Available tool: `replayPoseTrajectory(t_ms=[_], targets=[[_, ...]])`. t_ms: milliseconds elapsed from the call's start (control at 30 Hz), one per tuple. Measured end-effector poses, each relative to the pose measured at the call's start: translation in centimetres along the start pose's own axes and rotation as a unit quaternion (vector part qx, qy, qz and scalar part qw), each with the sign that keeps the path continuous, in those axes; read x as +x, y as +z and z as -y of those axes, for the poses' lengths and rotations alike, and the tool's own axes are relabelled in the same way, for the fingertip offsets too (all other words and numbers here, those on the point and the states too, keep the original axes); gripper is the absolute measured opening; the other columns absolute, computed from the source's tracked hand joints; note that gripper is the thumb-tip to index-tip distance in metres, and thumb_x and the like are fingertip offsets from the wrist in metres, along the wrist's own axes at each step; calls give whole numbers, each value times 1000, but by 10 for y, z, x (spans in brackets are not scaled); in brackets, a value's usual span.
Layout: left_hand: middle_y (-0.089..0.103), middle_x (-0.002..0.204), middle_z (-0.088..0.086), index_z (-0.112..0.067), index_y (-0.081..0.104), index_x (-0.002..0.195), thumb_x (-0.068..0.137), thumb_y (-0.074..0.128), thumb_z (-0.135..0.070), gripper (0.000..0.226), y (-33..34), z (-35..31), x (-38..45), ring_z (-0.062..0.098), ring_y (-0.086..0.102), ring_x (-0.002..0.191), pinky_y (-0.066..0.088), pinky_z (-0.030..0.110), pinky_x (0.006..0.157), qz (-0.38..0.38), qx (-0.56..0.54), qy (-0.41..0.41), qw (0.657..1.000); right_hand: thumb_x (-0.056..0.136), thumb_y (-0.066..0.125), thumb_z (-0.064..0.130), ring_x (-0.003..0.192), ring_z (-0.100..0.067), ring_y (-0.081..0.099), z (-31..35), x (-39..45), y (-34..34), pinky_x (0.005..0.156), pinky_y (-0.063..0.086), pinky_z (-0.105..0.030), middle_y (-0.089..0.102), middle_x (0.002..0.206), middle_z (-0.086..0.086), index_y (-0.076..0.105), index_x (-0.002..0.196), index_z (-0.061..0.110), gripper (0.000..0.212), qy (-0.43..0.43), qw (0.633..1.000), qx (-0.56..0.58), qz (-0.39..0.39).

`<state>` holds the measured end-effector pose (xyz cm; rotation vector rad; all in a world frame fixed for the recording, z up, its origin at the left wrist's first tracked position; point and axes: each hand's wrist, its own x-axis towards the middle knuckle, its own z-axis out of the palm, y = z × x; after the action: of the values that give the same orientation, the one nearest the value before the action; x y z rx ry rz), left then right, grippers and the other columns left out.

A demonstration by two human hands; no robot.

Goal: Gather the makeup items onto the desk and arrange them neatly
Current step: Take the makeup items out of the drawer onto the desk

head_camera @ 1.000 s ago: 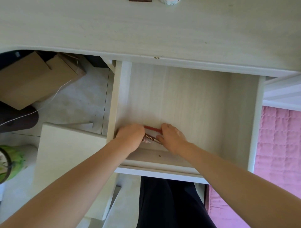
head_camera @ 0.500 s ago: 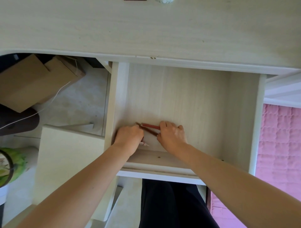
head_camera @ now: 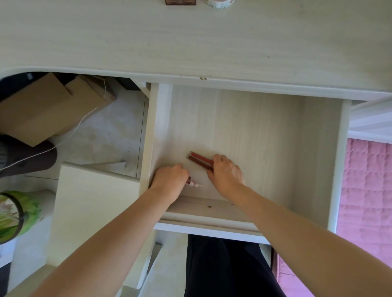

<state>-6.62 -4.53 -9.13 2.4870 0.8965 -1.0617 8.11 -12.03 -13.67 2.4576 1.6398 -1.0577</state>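
Note:
Both my hands are inside an open pale wood drawer (head_camera: 318, 148) below the desk top (head_camera: 191, 38). My right hand (head_camera: 226, 172) grips two slim makeup tubes (head_camera: 199, 159), one red and one dark brown, which stick out to the upper left of its fingers. My left hand (head_camera: 169, 180) is curled round a small item (head_camera: 192, 183) with a dark end and a pale pink tip; most of that item is hidden in the fist. Both hands are near the drawer's front left corner.
A small brown item (head_camera: 180, 2) and a roll of patterned tape (head_camera: 219, 2) lie at the desk's far edge. Cardboard boxes (head_camera: 48, 106) and a white cable sit under the desk on the left. A white stool (head_camera: 89, 212) and a green-lined bin (head_camera: 12, 214) stand left; pink bedding (head_camera: 364, 201) lies right.
My hands have drawn apart. The right hand has lifted the red and brown tubes up and to the right, and the left hand keeps the pale-tipped item near the drawer's front.

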Motion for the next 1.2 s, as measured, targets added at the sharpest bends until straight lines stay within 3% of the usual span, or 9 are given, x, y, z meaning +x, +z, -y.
replayPoseTrajectory(t_ms=[167, 333, 433, 500, 667, 800, 1000, 1100, 1200], targets=[[62, 91, 6, -13, 56, 102, 97, 48, -18, 12, -3, -2, 1, 26, 62, 76, 54, 38, 64, -10, -135, -43, 990, 91, 51, 35, 80, -23, 54, -31, -9, -23, 62, 41, -31, 52, 98, -6, 49, 100, 12, 25, 94, 990, 90, 55], [60, 79, 2, -14, 53, 91, 95, 53, -30, 17, -9, -14, -7, 17, 52, 64, 35, 27, 52, -25, -306, -46, 951, 90, 51, 33, 73, -24, 56, -53, -32, -45, 59, 43, -30, 59, 85, -7, 55, 95, 11, 23, 127, 975, 168, 77], [58, 70, -3, -15, 51, 78, 91, 56, -36, 25, -18, -25, -15, 11, 50, 57, 34, 22, 51, -40, -412, -67, 908, 92, 50, 26, 63, -19, 53, -55, -49, -60, 53, 43, -29, 62, 86, -9, 52, 99, 10, 18, 124, 957, 250, 73], [63, 79, -2, -16, 57, 84, 88, 59, -35, 20, -28, -33, -23, 10, 57, 64, 39, 19, 54, -34, -489, -96, 866, 93, 50, 22, 58, -14, 49, -54, -61, -74, 47, 40, -24, 63, 84, -9, 51, 100, 11, 13, 120, 943, 300, 79], [73, 80, 5, -7, 59, 85, 83, 53, -20, 14, -58, -52, -46, 17, 43, 52, 29, 19, 42, -28, -688, -160, 707, 94, 48, 14, 58, -14, 49, -45, -91, -106, 53, 41, -26, 63, 79, -6, 50, 106, 12, 12, 116, 915, 378, 80], [64, 59, -6, -5, 58, 75, 84, 50, -27, 25, -80, -70, -68, 14, 40, 43, 33, 25, 51, -47, -725, -150, 671, 95, 45, 8, 66, -15, 59, -39, -114, -130, 51, 46, -18, 66, 82, -6, 47, 107, 12, 13, 136, 868, 473, 65], [65, 85, 11, 2, 63, 99, 93, 51, -19, 25, -109, -85, -77, 18, 63, 69, 44, 32, 66, -67, -802, -113, 583, 94, 34, 5, 55, -19, 53, -36, -126, -167, 58, 51, -34, 53, 68, -5, 47, 95, 12, 14, 157, 791, 590, 47], [66, 86, 14, -1, 64, 86, 95, 53, -18, 23, -131, -86, -74, 20, 66, 73, 50, 27, 66, -77, -827, -81, 552, 92, 33, 3, 49, -17, 49, -33, -125, -186, 49, 46, -29, 50, 67, -5, 44, 92, 12, 14, 139, 780, 610, 22], [59, 80, 20, -4, 65, 71, 94, 53, -17, 29, -158, -84, -65, 18, 69, 86, 53, 26, 72, -94, -818, -60, 564, 92, 34, 2, 50, -14, 47, -29, -117, -208, 47, 45, -28, 51, 68, -5, 45, 97, 8, 14, 125, 779, 614, -7]])
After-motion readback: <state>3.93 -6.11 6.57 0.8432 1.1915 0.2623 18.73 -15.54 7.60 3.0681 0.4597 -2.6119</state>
